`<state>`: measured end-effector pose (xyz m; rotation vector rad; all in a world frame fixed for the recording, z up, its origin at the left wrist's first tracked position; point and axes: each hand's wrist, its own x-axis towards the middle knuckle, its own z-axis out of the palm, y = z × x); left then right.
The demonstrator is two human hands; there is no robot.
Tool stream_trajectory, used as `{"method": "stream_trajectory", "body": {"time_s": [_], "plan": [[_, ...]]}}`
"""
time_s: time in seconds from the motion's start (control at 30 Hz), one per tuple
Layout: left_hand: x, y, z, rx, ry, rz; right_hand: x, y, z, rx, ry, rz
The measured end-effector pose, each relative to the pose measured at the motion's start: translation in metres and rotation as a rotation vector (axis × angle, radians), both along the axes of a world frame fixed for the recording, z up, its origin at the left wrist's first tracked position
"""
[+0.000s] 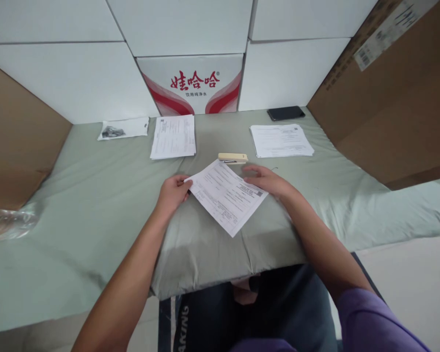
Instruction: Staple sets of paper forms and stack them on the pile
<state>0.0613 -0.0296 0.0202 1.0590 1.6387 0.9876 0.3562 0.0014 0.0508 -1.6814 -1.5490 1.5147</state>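
My left hand [174,192] pinches the left corner of a printed sheet of paper [227,198], thumb on top and fingers curled beneath. The sheet sits at a slant near the table's front edge; whether it is one sheet or several I cannot tell. My right hand [266,180] rests at the sheet's upper right edge, its thumb touching the paper and its fingers stretched apart from the thumb. Just past the sheet's far corner lies a cream stapler [233,157], close to my right fingertips and held by neither hand.
Printed papers form a left stack [174,137] and a right stack [281,141]. A black phone [286,113] lies behind the right one. At the back left is a white packet [124,128]. White boxes [190,83] wall the back; brown cardboard [392,98] stands at both sides.
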Motion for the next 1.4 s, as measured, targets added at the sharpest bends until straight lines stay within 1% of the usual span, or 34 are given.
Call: {"method": "stream_trajectory", "body": {"time_s": [0.07,0.13,0.2,0.27,0.3,0.33,0.37,0.4,0.47,0.53,0.6,0.7,0.83,0.97,1.1,1.4], "plan": [[0.000,0.000,-0.001,0.001,0.003,-0.003,0.008,-0.001,0.009,0.226,-0.198,-0.038],[0.000,0.000,-0.001,-0.002,0.011,-0.015,0.014,-0.004,0.026,0.424,-0.343,-0.042],[0.000,0.000,-0.002,0.002,0.024,-0.029,0.011,-0.004,0.048,0.519,-0.388,0.029],[-0.001,0.000,-0.002,0.010,0.032,-0.038,-0.003,0.003,0.068,0.569,-0.419,0.129],[-0.001,0.000,-0.003,0.013,0.033,-0.039,-0.014,0.011,0.074,0.599,-0.450,0.166],[-0.001,0.000,-0.003,0.014,0.037,-0.036,-0.027,0.021,0.075,0.628,-0.488,0.191],[-0.001,0.000,-0.003,0.014,0.042,-0.034,-0.041,0.033,0.073,0.648,-0.524,0.202],[-0.001,0.000,-0.003,0.014,0.045,-0.032,-0.055,0.046,0.067,0.655,-0.553,0.207],[-0.001,-0.001,-0.003,0.014,0.042,-0.028,-0.080,0.074,0.046,0.644,-0.596,0.182],[0.000,-0.001,-0.003,0.004,0.016,-0.014,-0.097,0.098,0.022,0.610,-0.617,0.133],[0.001,-0.001,-0.002,-0.011,-0.009,0.004,-0.104,0.112,0.002,0.567,-0.627,0.100],[0.002,-0.001,-0.001,-0.018,-0.014,0.000,-0.104,0.119,-0.013,0.534,-0.602,0.080],[0.002,-0.002,-0.002,-0.011,-0.009,-0.008,-0.101,0.119,-0.017,0.540,-0.565,0.089],[0.002,-0.003,-0.001,-0.004,-0.008,-0.022,-0.103,0.118,-0.019,0.529,-0.573,0.099],[0.002,-0.003,0.000,-0.010,-0.024,-0.008,-0.104,0.119,-0.022,0.546,-0.592,0.101],[0.001,-0.001,-0.006,-0.007,-0.031,0.001,-0.104,0.120,-0.021,0.563,-0.609,0.109]]}}
